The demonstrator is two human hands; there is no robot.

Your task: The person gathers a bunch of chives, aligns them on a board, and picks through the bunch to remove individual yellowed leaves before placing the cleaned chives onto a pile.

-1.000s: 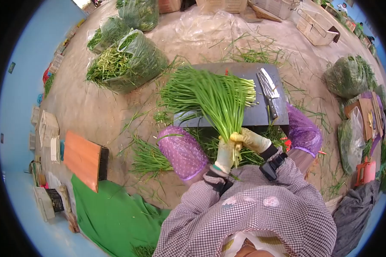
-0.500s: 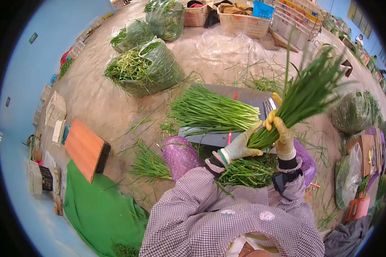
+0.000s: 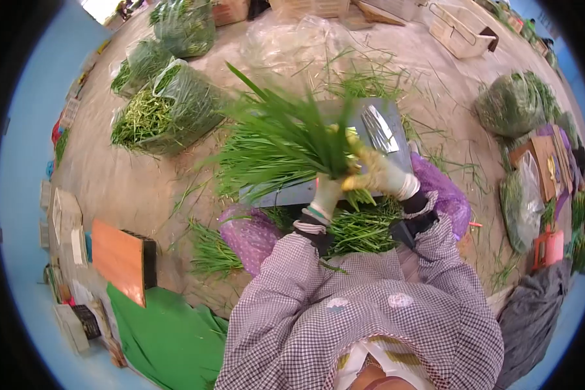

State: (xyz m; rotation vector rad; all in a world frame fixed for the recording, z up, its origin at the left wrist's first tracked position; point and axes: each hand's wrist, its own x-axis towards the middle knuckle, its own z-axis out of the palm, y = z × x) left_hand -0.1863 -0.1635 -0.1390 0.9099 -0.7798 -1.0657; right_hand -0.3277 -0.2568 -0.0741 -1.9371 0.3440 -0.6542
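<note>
A thick bunch of green chives (image 3: 276, 140) is held above the dark cutting board (image 3: 396, 140), leaves fanning up and to the left. My left hand (image 3: 324, 194), in a pale glove, grips the bunch at its base from below. My right hand (image 3: 377, 172), in a yellow-tipped glove, clasps the same base from the right. More chives lie flat on the board under the bunch. Two knives (image 3: 378, 127) rest on the board's right part. A loose pile of chives (image 3: 361, 229) sits between my purple-covered knees.
Clear bags stuffed with greens (image 3: 169, 107) stand at the upper left, another bag (image 3: 510, 107) at the right. An orange stool (image 3: 119, 259) and green cloth (image 3: 169, 331) lie at lower left. Crates (image 3: 458, 29) line the far edge. Stray chives litter the floor.
The bunch swung from pointing up-right over to the left above the board. Both hands moved with it and stayed clasped at its base.
</note>
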